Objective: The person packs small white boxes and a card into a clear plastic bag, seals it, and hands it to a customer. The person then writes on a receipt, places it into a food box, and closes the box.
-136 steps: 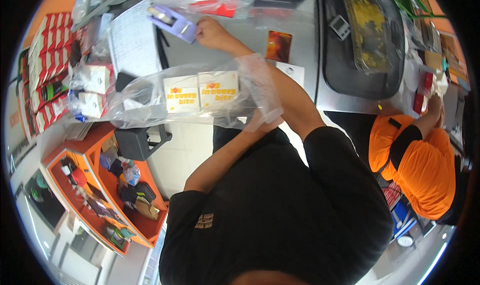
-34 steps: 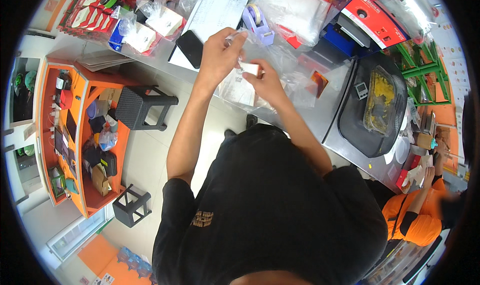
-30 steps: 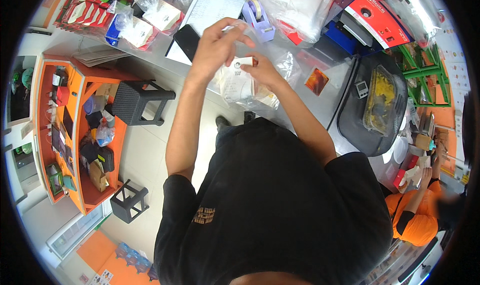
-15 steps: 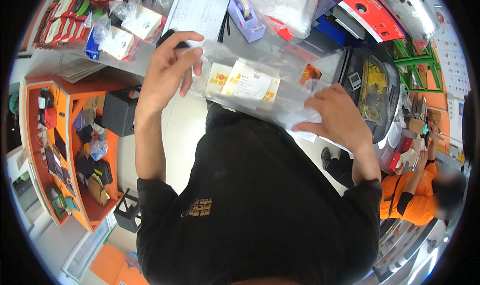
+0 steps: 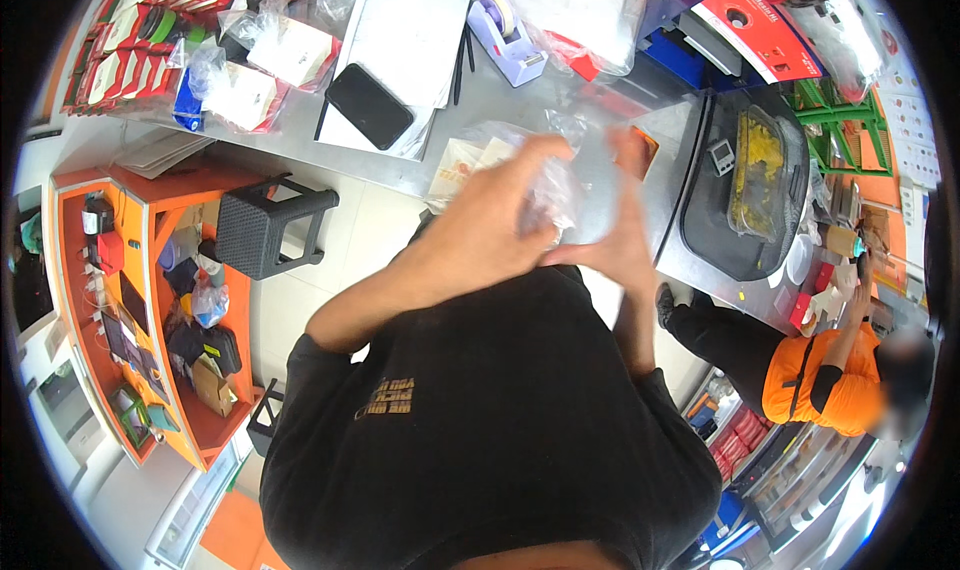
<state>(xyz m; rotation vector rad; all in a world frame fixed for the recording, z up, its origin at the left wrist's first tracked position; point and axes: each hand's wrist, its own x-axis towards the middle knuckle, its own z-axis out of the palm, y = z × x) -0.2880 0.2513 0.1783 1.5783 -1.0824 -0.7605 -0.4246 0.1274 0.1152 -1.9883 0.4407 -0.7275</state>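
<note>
My left hand (image 5: 500,215) is curled around a crumpled clear plastic bag (image 5: 555,185) in front of my chest. Pale cards with orange print (image 5: 465,160) show through the bag's left side. My right hand (image 5: 622,220) presses its flat palm and straight fingers against the bag's right side. Both hands hover over the near edge of the grey metal counter (image 5: 500,90).
On the counter lie a black phone (image 5: 369,106) on white paper sheets (image 5: 405,30), a tape dispenser (image 5: 505,35), bagged packets (image 5: 245,75) and a dark tray of yellow food (image 5: 757,175). A black stool (image 5: 265,232) and orange shelf (image 5: 150,310) stand left. A person in orange (image 5: 825,375) stands right.
The bag was stretched wide between my hands half a second ago; now my hands have come together and the bag is bunched up between them.
</note>
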